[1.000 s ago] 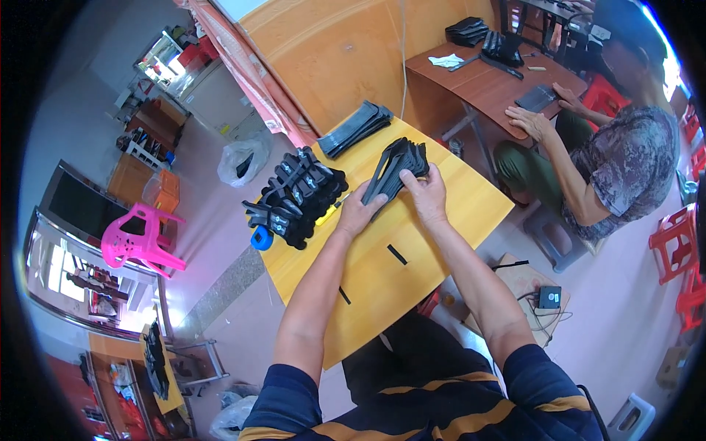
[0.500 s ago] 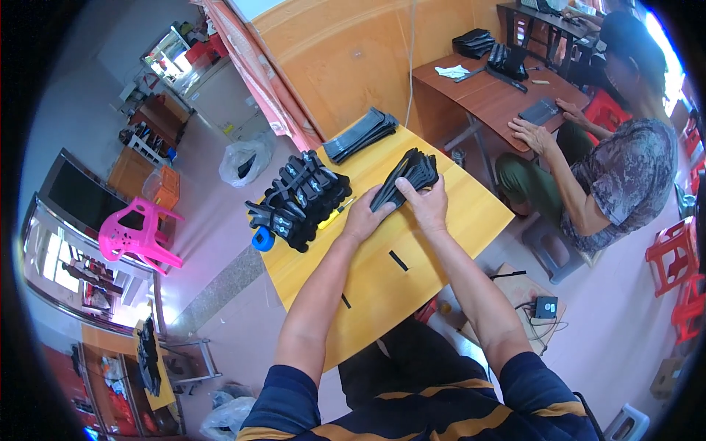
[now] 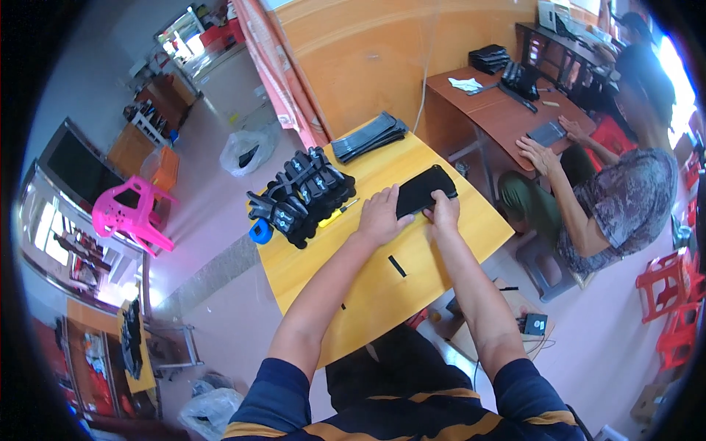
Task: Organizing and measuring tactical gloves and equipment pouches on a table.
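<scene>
A stack of flat black pieces lies on the yellow table, its dull black face up. My left hand rests flat against the stack's left end, fingers stretched out. At the near right corner, my right hand pinches the stack with the thumb on top; its other fingers are partly hidden. Farther back sits another pile of shiny dark flat pieces. To the left are heaped black straps with buckles, with a yellow-handled tool and a blue tape-measure-like object beside them.
Two short black strips lie on the table's near part. At right, a co-worker sits at a brown table, both hands at a dark flat piece. A pink plastic chair and a clear plastic bag stand on the floor.
The stack, held fanned and tilted between both hands before, now lies flat with its dull side up. My left hand has flattened out. The view has shifted slightly.
</scene>
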`<state>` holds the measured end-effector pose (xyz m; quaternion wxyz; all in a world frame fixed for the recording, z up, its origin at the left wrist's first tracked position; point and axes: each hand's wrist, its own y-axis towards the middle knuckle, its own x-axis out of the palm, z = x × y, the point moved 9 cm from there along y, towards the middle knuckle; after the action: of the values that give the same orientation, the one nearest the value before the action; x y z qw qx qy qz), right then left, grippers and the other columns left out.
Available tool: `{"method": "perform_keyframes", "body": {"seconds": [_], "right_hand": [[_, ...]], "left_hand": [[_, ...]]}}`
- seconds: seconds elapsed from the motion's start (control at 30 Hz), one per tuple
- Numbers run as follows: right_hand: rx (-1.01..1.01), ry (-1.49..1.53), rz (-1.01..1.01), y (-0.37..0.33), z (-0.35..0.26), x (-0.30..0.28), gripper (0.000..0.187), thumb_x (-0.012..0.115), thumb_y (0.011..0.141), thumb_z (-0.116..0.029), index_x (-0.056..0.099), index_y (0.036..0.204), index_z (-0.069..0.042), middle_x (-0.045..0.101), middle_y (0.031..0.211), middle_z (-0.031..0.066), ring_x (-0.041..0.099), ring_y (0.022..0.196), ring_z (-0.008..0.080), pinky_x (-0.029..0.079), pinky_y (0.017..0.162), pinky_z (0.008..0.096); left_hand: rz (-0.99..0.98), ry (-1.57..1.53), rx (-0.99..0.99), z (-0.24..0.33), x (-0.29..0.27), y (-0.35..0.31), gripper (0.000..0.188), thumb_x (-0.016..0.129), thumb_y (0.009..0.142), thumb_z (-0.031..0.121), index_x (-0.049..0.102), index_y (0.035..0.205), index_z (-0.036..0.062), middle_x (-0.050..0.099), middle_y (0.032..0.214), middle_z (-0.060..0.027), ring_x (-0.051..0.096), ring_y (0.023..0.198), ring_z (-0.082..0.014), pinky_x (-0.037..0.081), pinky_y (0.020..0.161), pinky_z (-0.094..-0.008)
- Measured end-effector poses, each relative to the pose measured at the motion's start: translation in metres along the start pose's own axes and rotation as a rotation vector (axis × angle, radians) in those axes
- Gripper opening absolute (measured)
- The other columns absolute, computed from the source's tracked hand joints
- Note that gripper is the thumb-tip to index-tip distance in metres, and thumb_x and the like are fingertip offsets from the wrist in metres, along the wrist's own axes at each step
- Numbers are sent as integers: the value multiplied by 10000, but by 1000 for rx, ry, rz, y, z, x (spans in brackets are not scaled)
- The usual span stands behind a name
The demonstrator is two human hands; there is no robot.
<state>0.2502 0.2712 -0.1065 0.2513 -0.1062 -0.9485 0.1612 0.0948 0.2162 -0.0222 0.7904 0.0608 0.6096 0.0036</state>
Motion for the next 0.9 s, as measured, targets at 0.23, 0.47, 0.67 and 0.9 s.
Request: {"method": "perform_keyframes", "body": {"seconds": [0.23,0.47,0.67,0.9], "right_hand": [[38,-7,-41,27,-12,22,381,571,801,-104,615,1177,-62,689,1011,84,691,846,189,562,617,343],[-111,-40,195,114,-19,20,541,588,828,-133,496,1316,83,637,1225,255,694,996,311,559,867,392],[-121,-649,172,84,-35,52,572,656,866,-225,478,1319,75,619,1284,301,643,1163,400,494,1026,434],[-263,-1037,137,64,-61,48,679,676,905,-384,452,1399,24,556,1372,305,565,1274,431,446,1093,482]], "left_hand": [[134,71,-9,2,-28,-8,993,752,822,506,290,1565,36,375,1556,-248,333,1456,-418,272,1182,-578],[223,-212,109,15,-48,-68,831,749,858,340,362,1526,34,379,1543,-267,345,1435,-449,271,1190,-521],[205,-255,-64,-21,-82,-187,725,739,884,287,431,1481,14,393,1549,-258,377,1426,-446,318,1178,-492],[348,-343,-335,-27,-90,-345,623,726,901,221,492,1434,-4,466,1506,-248,437,1405,-411,348,1167,-456]]}}
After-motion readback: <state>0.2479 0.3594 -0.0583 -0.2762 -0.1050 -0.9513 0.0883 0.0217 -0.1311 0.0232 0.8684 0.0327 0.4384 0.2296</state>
